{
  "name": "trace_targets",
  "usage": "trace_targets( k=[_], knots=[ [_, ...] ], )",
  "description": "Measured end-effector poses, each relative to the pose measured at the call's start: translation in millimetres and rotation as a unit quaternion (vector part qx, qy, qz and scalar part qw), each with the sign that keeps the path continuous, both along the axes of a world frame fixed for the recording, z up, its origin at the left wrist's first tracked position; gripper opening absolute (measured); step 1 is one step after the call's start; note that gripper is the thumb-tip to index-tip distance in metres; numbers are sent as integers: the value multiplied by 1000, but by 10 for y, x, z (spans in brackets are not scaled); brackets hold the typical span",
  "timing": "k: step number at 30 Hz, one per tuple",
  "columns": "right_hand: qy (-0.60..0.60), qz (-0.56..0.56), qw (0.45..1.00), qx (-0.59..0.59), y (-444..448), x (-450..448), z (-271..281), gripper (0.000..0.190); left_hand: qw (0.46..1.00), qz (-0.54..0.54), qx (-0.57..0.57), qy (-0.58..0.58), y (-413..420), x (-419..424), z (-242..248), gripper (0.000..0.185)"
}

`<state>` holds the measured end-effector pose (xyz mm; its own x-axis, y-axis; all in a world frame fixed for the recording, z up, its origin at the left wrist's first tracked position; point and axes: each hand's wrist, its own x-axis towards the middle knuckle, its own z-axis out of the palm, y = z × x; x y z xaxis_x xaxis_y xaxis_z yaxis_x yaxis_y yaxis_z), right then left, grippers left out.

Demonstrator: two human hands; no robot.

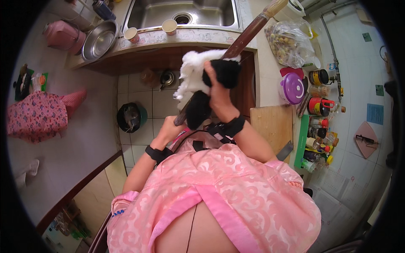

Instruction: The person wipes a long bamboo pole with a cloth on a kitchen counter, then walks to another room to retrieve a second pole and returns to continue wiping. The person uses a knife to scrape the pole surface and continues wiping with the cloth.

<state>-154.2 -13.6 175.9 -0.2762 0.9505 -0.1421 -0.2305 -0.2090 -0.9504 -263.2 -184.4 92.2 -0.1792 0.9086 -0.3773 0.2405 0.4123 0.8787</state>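
A wooden stick [243,41], dark reddish brown with a paler upper end, slants across the view in front of my body. White fluffy fabric [193,68] hangs about its lower half, with two black furry pieces [225,73] beside it; whether they are one plush article I cannot tell. My left hand [171,130] is closed around the stick's lower end. Higher up, my right hand [219,98] grips the black and white plush against the stick, its thumb over the upper black piece. The plush hides part of the stick.
Ahead is a steel sink [152,12], with two paper cups [169,27] on its front ledge. A steel basin [100,40] stands left. On the floor is a bin [129,117]. A cutting board [272,129], cleaver [285,151], purple lidded container [292,88] and several bottles line the right counter.
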Motion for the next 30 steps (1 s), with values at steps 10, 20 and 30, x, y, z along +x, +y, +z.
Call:
trace_targets(
  k=[10, 20, 30],
  knots=[
    [102, 0, 995, 17, 1490, 562, 807, 39, 997, -39, -41, -45, -278, -22, -102, 23],
    [-391, 142, 858, 301, -864, -282, -377, 39, 991, 89, 86, -60, -97, -127, -263, 33],
    [18, -64, 994, -83, -802, -510, -479, 23, 991, 116, -64, 28, -900, -275, -408, 32]
  ],
)
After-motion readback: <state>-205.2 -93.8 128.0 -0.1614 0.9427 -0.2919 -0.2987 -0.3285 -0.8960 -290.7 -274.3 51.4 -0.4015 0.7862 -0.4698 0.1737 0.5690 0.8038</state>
